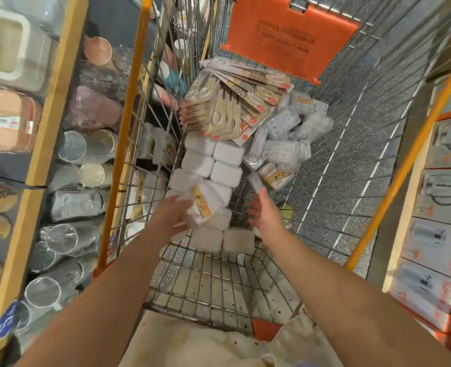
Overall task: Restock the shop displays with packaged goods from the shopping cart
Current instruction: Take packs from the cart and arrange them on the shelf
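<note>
A small white plastic box with a yellow-orange label [201, 206] is in the left hand [170, 214], just above the rows of plain white rounded boxes [213, 165] that lie along the middle of the wire shopping cart with orange rails [129, 107]. The picture is blurred at this hand, but the fingers seem to curl round the near side of the labelled box, so I judge that it holds it. The right hand [265, 211] is beside it, apart from the box, with the fingers spread and relaxed and nothing in it. Further in the cart lies a fan of flat beige carded packs [232, 102], and to the right of them a heap of clear plastic-wrapped packets [285, 139]. The step in hand seems to be the picking of goods out of the cart. For the next move, the right hand probably needs to take a second box or support the first one, and then the goods must go to a shelf; the wooden-edged shelf with wrapped cups [68, 152] on the left is the nearest display, but I cannot tell which place is meant for these boxes.
</note>
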### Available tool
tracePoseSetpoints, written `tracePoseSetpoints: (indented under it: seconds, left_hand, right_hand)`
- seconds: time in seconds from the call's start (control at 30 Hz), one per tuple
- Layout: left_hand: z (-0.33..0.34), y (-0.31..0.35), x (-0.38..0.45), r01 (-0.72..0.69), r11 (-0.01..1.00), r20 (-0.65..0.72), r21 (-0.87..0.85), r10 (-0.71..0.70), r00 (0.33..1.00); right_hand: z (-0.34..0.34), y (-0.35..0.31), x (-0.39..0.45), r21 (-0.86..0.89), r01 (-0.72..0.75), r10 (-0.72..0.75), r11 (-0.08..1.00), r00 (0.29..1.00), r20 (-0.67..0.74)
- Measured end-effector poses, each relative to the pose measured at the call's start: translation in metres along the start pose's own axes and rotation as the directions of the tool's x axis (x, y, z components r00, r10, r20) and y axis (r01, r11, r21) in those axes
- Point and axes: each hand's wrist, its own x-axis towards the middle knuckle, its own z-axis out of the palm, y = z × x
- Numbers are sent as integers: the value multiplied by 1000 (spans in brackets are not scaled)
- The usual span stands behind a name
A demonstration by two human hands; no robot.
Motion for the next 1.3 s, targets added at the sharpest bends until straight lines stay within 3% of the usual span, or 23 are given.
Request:
tracePoseSetpoints:
  seconds: [0.13, 0.27, 0.4, 0.57, 0.77, 0.9, 1.0, 1.07, 1.23, 1.3]
  left_hand:
    - [-12, -6, 18, -11, 999, -154, -50, 3, 988]
    - [-1, -12, 32, -18, 991, -153, -136, -3, 988]
    - [-3, -14, 37, -28, 978, -136, -207, -1, 991]
    - [-3, -12, 35, -40, 966, -117, -254, 11, 993]
    - [-2, -12, 35, -48, 958, -122, -284, 14, 992]
    - [0, -14, 36, -48, 950, -129, -309, 9, 992]
    - [1, -12, 35, -47, 950, -138, -308, 4, 990]
    - [1, -11, 34, -47, 948, -149, -313, 0, 989]
    - [1, -9, 26, -87, 945, -167, -315, 35, 985]
    - [1, -8, 19, -129, 954, -130, -271, 97, 987]
  right_hand:
    - [11, -4, 41, -172, 75, -73, 982, 997, 19]
    - [33, -17, 75, -200, 118, -116, 973, 993, 20]
    - [51, -14, 94, -327, 252, -245, 911, 968, 61]
    - [49, -7, 94, -331, 308, -303, 892, 950, 68]
    - [21, 1, 84, -287, 216, -282, 933, 935, -214]
    - [40, -3, 77, -145, 214, -229, 966, 968, -102]
    - [69, -14, 87, -285, 196, -243, 938, 960, -141]
    - [78, -20, 94, -374, 53, -135, 926, 971, -196]
    - [49, -28, 82, -134, 67, -90, 989, 980, -180]
    - [25, -42, 58, -116, 42, -56, 992, 991, -120]
